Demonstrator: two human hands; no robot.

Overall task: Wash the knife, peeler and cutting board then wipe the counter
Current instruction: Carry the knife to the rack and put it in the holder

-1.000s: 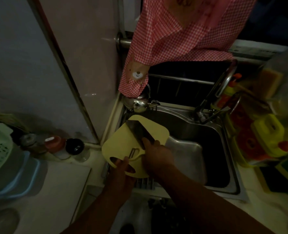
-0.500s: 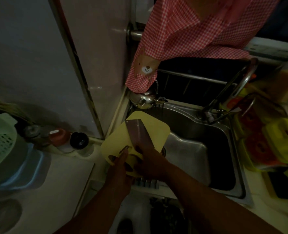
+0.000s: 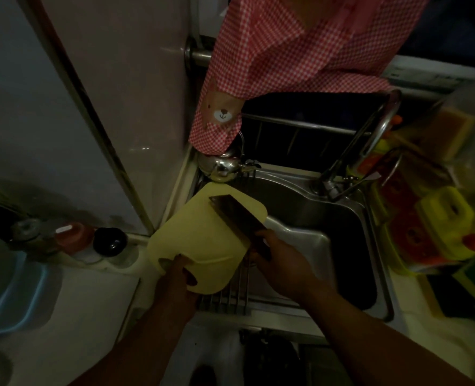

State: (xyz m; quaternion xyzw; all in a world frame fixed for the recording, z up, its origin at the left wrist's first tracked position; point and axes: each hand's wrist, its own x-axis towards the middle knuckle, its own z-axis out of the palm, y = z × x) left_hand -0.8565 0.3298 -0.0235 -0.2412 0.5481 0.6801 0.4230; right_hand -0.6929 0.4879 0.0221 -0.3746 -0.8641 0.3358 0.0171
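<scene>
Diagonal knife (image 3: 235,218) across cutting board (image 3: 197,240), blade end far-left.

My left hand (image 3: 178,277) grips the near edge of the cutting board (image 3: 200,238), fingers curled at its rim. My right hand (image 3: 282,264) is wrapped round the handle of the cleaver (image 3: 232,215), back of the hand up. Both bare forearms reach forward, angling toward each other.

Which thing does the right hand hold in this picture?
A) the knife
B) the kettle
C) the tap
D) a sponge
A: the right hand grips the handle of the knife, and its wide blade lies over the yellow cutting board.
</scene>
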